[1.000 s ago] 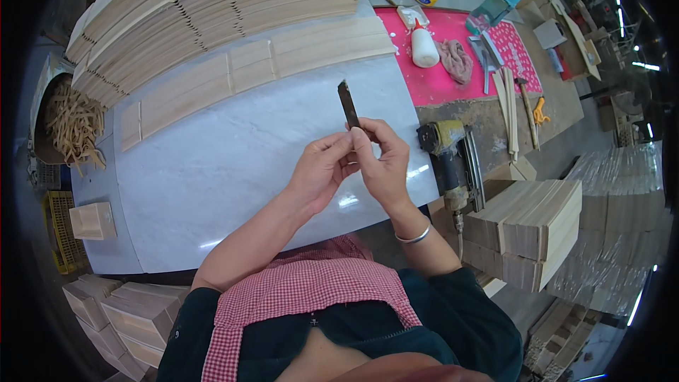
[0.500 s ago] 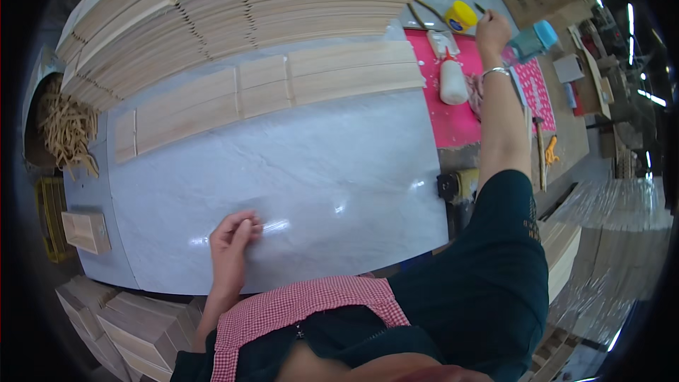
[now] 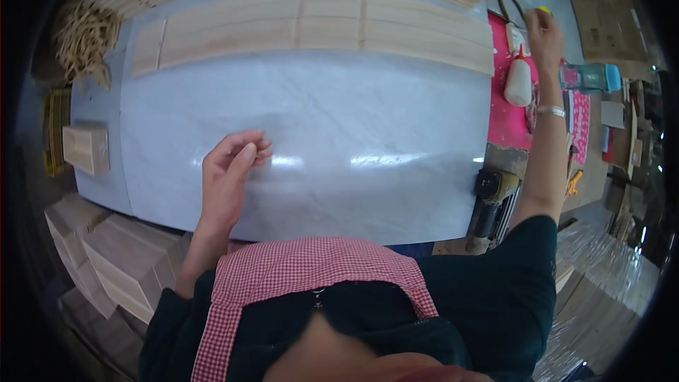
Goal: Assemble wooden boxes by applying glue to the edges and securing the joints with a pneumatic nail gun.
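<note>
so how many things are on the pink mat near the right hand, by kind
white glue bottle with red tip: 1
pair of metal scissors: 1
yellow object by the right hand, mostly hidden: 1
total: 3 on or at the pink mat; others may be hidden

The left hand [image 3: 230,173] hovers loosely curled and empty over the pale marble desk [image 3: 353,127], while the right hand [image 3: 543,28] stretches far out to the pink mat [image 3: 503,110], closing around something yellow just beside a white glue bottle [image 3: 518,79] lying there.
</note>
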A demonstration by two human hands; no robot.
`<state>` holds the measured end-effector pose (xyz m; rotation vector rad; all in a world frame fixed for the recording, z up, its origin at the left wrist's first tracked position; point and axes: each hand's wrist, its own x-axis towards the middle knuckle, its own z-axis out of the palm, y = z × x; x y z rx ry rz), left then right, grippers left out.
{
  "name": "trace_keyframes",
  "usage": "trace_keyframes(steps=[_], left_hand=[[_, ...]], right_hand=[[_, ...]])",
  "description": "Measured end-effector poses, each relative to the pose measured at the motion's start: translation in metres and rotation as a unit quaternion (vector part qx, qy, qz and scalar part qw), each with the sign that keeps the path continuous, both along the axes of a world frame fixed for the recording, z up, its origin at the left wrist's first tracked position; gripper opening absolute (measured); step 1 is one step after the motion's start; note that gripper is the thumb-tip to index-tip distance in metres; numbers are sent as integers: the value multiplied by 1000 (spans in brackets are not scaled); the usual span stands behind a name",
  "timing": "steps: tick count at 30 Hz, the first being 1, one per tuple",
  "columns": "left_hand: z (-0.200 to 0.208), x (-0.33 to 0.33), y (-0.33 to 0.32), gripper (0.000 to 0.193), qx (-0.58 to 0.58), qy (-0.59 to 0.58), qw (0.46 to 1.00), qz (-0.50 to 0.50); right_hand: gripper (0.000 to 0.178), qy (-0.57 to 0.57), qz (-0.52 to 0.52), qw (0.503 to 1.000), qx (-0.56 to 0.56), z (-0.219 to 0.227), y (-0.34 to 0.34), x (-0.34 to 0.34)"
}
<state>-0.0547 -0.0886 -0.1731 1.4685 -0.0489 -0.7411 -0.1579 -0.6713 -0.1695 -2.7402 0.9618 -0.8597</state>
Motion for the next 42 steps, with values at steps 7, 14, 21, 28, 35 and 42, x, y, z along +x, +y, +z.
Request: trace_keyframes(steps=[7,14,21,28,35,42], left_hand=[[19,-12,10,24,-11,-29,999,-19],[22,-1,37,26,35,-210,975,-59],[-18,146,65,58,438,-639,632,-9],[13,184,87,32,588,-597,538,-91],[13,146,90,15,541,-557,608,-166],[-5,46,80,32,398,-530,737,-137]], right_hand=[[44,105,282,954,4,-22,169,10],[43,200,296,933,51,-26,178,-6],[35,247,316,915,-52,24,217,-31],[19,196,211,957,-44,69,253,-76],[15,224,40,972,-52,44,306,-75],[25,122,155,962,187,-9,397,-57]])
